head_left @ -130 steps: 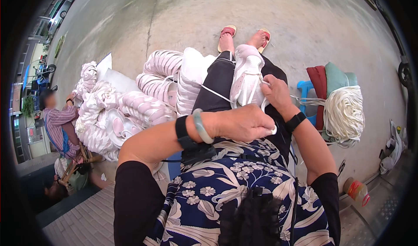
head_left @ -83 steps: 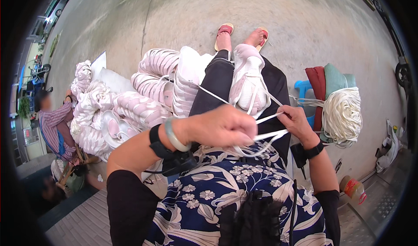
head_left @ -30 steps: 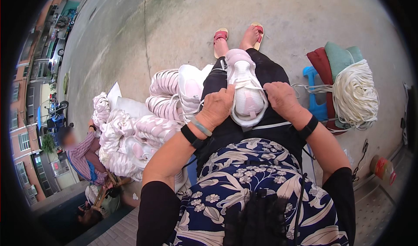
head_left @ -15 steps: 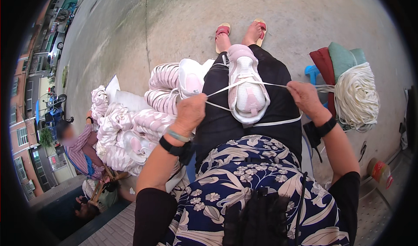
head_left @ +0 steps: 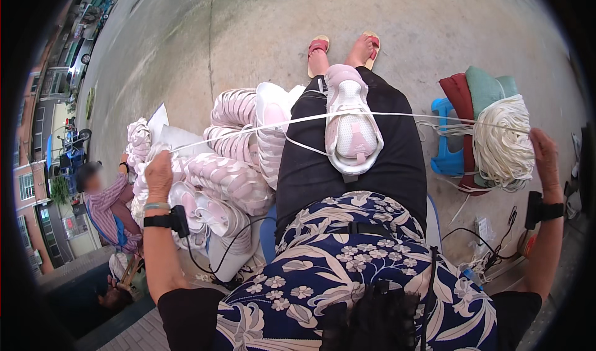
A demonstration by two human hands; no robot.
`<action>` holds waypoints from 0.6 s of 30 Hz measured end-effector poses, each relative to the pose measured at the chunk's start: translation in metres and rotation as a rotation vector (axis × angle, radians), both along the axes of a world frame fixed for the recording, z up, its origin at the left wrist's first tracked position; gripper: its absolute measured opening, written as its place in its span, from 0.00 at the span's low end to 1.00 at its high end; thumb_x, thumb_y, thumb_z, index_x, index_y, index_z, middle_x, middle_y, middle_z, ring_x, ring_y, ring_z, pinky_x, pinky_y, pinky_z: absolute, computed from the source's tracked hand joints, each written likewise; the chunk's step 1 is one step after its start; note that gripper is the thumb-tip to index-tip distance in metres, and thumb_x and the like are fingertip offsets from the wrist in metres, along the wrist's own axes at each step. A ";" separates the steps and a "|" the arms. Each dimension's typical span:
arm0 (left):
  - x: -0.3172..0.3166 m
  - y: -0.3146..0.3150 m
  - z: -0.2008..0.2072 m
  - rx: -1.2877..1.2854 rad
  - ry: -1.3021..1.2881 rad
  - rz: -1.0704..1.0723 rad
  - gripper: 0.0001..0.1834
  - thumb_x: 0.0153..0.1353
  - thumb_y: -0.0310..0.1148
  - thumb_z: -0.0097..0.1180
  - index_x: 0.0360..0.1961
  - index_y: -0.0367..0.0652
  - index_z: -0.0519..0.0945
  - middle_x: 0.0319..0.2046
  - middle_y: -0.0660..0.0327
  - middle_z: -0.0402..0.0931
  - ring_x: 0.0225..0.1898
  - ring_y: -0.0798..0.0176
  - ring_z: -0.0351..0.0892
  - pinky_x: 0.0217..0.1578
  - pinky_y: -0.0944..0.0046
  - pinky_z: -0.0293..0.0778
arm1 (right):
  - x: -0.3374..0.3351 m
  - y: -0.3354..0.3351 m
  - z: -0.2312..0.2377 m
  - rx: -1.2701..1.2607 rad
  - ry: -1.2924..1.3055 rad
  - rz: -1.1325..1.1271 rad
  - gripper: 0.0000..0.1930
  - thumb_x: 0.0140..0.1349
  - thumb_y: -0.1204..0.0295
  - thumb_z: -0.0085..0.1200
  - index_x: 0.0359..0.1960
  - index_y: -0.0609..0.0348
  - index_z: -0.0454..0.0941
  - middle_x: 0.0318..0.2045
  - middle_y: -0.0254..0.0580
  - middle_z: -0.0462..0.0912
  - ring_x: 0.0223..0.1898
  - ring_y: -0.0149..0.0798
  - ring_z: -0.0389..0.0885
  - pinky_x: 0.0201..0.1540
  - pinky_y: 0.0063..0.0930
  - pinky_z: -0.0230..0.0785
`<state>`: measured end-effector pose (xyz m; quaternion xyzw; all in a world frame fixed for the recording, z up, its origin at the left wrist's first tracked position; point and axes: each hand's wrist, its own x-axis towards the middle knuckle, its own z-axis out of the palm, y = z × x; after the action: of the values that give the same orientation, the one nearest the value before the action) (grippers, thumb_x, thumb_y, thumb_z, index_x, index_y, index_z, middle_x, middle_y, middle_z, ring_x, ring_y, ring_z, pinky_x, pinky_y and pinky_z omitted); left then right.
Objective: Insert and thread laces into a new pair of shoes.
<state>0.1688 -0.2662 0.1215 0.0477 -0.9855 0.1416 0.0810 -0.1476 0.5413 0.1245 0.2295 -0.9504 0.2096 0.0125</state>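
Presently | I'm drawing white lace taut, apparently the tightening step | left hand pinching it left of black trousers, right hand pinching it rightward | shoe lying atop trousers | next likely needing even tension

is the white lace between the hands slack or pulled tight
Pulled tight: the lace runs nearly straight from the shoe out to the left hand and the right hand, which are spread wide apart.
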 end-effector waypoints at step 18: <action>-0.039 -0.055 -0.010 0.113 -0.323 0.461 0.08 0.47 0.35 0.54 0.24 0.42 0.76 0.21 0.55 0.74 0.25 0.52 0.76 0.27 0.56 0.71 | -0.014 -0.033 -0.076 -0.029 -0.031 -0.229 0.05 0.58 0.70 0.46 0.30 0.57 0.72 0.22 0.38 0.71 0.24 0.33 0.70 0.25 0.26 0.60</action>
<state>0.1298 -0.3212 0.1119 0.2516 -0.9551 0.1071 -0.1143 -0.1614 0.5078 0.0490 0.1162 -0.9673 0.2240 0.0251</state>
